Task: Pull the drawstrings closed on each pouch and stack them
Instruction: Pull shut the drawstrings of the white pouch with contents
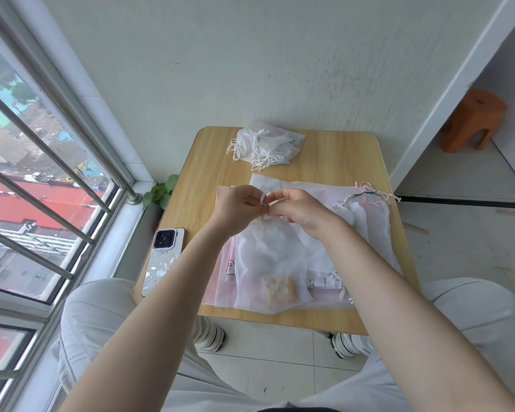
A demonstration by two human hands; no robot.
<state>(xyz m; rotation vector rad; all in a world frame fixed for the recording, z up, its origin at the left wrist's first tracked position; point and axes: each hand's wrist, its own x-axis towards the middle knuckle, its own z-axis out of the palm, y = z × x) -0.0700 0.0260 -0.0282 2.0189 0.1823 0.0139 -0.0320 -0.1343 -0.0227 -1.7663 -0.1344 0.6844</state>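
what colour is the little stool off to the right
Orange stool, on the floor right of the table; head view.

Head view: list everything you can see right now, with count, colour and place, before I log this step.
Table: one, light wood, against the wall.
Held pouch: one, sheer white with beige contents, near table edge.
Drawstrings: white, pinched between both hands.
Closed pouches: a heap, count unclear, white, far side.
Flat pouches: several, white and pink, spread under and right of the held pouch.
Phone: one, white case, table's left edge.
Plant: one, green, by the window.
Stool: one, orange, floor at right.
Left hand: pinches drawstrings.
Right hand: pinches drawstrings.
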